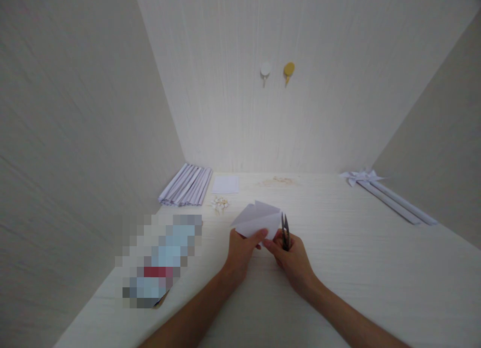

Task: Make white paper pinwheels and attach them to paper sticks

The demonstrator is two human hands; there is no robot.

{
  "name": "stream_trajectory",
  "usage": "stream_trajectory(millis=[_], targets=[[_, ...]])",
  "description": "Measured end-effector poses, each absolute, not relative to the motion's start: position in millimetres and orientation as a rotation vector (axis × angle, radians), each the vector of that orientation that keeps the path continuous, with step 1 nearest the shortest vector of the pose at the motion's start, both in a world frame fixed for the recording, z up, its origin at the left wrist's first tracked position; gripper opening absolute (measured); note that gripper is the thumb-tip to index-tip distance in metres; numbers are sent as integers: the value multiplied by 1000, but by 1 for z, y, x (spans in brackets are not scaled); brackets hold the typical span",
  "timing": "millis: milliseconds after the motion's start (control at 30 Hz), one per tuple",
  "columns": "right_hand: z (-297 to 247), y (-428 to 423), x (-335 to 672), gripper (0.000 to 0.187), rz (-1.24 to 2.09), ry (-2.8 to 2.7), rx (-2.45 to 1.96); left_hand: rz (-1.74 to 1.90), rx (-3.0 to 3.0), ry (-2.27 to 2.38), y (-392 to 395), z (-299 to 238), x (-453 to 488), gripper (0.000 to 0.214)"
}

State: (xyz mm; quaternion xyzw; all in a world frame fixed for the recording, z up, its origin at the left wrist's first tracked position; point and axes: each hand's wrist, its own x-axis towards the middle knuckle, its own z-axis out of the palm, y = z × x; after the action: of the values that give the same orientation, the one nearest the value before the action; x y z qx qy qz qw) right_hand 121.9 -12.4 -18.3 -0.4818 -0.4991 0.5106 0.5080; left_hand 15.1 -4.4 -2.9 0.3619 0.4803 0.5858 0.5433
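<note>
A sheet of white paper with cut or folded edges is held up above the table, in front of me. My left hand grips its lower left part, thumb on top and fingers beneath. My right hand pinches the paper's lower right corner between thumb and finger. Tucked in that same hand is a pair of small dark thread snips, blades pointing away from me and slightly apart. The fingers under the paper are partly hidden.
Rolled paper sticks lie at the back left, beside square white paper and a small pile of white and gold bits. A pixelated object lies left. Paper pinwheels with sticks lie back right. Two hooks hang on the wall.
</note>
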Motion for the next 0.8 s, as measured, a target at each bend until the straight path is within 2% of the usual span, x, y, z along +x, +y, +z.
stream_trajectory(millis=[433,567,700,800], targets=[[-22,-12,124,36,1211,-1169,-1171,1265,993,1122,-4,-6,14,14],[-19,-13,123,21,1256,-1162,-1123,1329,870,1070,-2,-7,13,16],[-15,-16,124,39,1409,-1077,-1016,1382,657,904,0,-6,11,21],[-12,-17,123,49,1395,-1110,-1031,1326,686,762,-1,-5,11,26]])
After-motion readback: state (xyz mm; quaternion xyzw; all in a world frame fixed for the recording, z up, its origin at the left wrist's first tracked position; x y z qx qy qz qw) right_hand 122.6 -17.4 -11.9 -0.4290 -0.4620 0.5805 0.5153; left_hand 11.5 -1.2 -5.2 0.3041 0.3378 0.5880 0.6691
